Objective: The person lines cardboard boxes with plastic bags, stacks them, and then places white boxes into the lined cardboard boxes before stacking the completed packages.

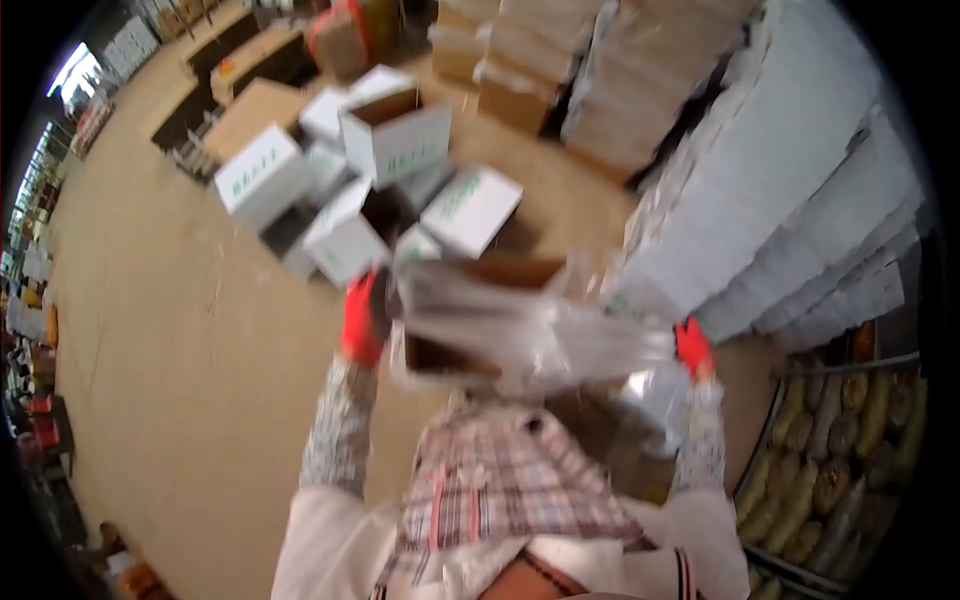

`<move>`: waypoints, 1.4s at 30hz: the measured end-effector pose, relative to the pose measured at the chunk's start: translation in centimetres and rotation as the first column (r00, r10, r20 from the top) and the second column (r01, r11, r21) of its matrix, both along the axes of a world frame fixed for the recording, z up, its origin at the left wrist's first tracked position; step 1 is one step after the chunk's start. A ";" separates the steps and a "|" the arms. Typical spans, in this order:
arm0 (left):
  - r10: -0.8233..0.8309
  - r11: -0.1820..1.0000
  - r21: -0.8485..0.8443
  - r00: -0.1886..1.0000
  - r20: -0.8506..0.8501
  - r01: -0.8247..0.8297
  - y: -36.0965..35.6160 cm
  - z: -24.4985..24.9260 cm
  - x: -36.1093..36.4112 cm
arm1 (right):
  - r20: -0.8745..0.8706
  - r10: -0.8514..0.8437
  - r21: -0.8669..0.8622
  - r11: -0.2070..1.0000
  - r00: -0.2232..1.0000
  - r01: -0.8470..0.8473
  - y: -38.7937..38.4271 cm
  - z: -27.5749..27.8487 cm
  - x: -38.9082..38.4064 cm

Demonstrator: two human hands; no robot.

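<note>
A clear plastic bag (560, 345) stretches across the opening of a cardboard box (510, 270) in front of my body, its brown inner walls showing through the film. My left hand (367, 317), in a red glove with a dark palm, is closed at the left edge of the bag, right beside the box. Out to the right, my right hand (693, 348), also red-gloved, grips the other end of the film and holds it drawn out from the box. Motion blurs the bag and the fingertips.
Several white boxes with green print (398, 140) lie in a heap ahead on the floor. Tall stacks of flat white cardboard (740, 190) rise at the right. A crate (765, 430) of long, wrapped produce (800, 500) stands at the lower right. Wooden tables (255, 115) are farther back.
</note>
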State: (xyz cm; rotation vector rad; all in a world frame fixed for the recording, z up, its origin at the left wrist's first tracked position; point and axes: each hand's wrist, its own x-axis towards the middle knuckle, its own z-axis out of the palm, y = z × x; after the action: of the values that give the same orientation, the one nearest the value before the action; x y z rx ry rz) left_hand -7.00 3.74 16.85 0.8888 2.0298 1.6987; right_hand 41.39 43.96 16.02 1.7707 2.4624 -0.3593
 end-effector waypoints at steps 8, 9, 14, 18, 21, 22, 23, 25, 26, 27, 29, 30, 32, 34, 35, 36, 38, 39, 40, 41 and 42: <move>-0.406 0.896 -0.218 0.912 -0.057 0.386 2.5 17.6 7.5 | -0.552 0.829 0.217 0.250 0.093 -0.944 -14.7 13.6 -26.3; -0.348 0.923 -0.180 0.938 -0.009 0.340 1.4 18.8 6.7 | -0.723 0.682 0.163 0.327 0.113 -0.931 -14.4 15.5 -26.5; -0.413 0.904 -0.241 0.869 -0.274 0.353 0.4 18.0 3.9 | -0.847 0.271 -0.428 0.161 0.457 -0.889 -20.2 17.0 -25.9; -0.456 0.880 -0.433 0.591 -0.665 0.192 -1.2 16.4 3.8 | -0.018 0.926 0.183 0.373 0.376 -0.910 -16.3 16.2 -24.5; -0.492 0.685 -0.646 0.440 -0.751 -0.338 -3.5 8.7 -0.4 | 0.254 0.671 0.427 0.568 0.697 -0.703 -9.8 16.4 -20.9; -0.428 0.614 -0.661 0.522 -0.738 -0.431 -4.9 7.9 -1.9 | 0.343 0.608 0.376 0.610 0.716 -0.698 -8.6 15.7 -19.2; -0.404 0.570 -0.684 0.570 -0.716 -0.455 -6.0 6.8 -3.1 | 0.428 0.538 0.328 0.656 0.726 -0.679 -8.2 14.9 -18.1; -0.190 0.635 -0.691 0.797 -0.573 -0.346 -7.1 3.0 -4.7 | 0.491 0.453 0.156 0.794 0.744 -0.587 -10.0 16.6 -18.9; 0.100 0.809 -0.551 0.972 -0.215 -0.205 -6.5 4.5 -5.3 | 0.322 0.516 0.360 0.709 0.794 -0.606 -9.0 16.5 -18.6; 0.256 0.931 -0.323 0.934 0.251 -0.168 -6.0 6.2 -6.2 | 0.149 0.588 0.554 0.616 0.795 -0.560 -8.3 16.5 -18.4; 0.235 0.957 0.174 0.972 0.000 -0.231 -8.1 6.2 -3.3 | -0.643 0.525 0.457 0.847 0.557 -0.271 -11.0 18.5 -17.6; 0.360 0.919 0.269 0.891 -0.275 -0.288 -8.8 4.6 -1.5 | -0.579 0.512 0.413 0.855 0.634 -0.314 -10.9 16.4 -15.2; 0.007 0.853 -0.487 0.937 -0.350 -0.189 -11.0 0.6 2.1 | -0.025 0.492 -0.015 0.870 0.870 -0.492 -9.7 8.6 -8.9; -0.258 0.758 -0.646 0.950 -0.175 0.087 -12.8 -3.9 7.3 | 0.381 0.514 -0.292 0.856 0.769 -0.427 -9.2 5.4 -6.9; -0.234 0.823 -0.486 0.955 0.183 0.295 -11.9 -3.5 10.1 | 0.395 0.503 -0.209 0.864 0.768 -0.458 -12.2 9.1 -11.6; -0.328 0.779 -0.459 0.902 0.282 0.427 -10.5 -1.7 12.4 | 0.141 0.572 0.045 0.812 0.808 -0.582 -13.8 9.1 -14.5; -0.566 0.627 -0.231 0.638 0.522 0.744 -9.3 -3.3 16.3 | -0.114 0.799 0.429 0.576 0.591 -0.696 -15.9 6.2 -22.2; -0.636 0.594 -0.051 0.508 0.581 0.803 -8.1 -2.0 17.4 | -0.023 0.793 0.296 0.587 0.609 -0.754 -17.5 1.3 -25.0; -0.681 0.583 -0.125 0.567 0.464 0.803 -6.4 -0.9 18.1 | 0.071 0.793 0.154 0.591 0.605 -0.792 -19.1 -3.6 -27.8; -0.717 0.575 -0.198 0.606 0.345 0.794 -5.4 0.0 18.6 | -0.015 0.785 -0.053 0.618 0.619 -0.785 -19.0 -7.7 -27.9; -0.643 0.592 -0.344 0.684 0.343 0.729 -4.3 0.0 17.3 | -0.085 0.747 -0.257 0.623 0.659 -0.739 -19.0 -11.9 -27.9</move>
State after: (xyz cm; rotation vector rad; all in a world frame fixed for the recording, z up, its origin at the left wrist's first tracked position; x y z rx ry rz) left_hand 10.27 -0.57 16.85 1.0992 1.5273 0.7798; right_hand 13.52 24.96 4.15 0.5243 2.6797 -0.5330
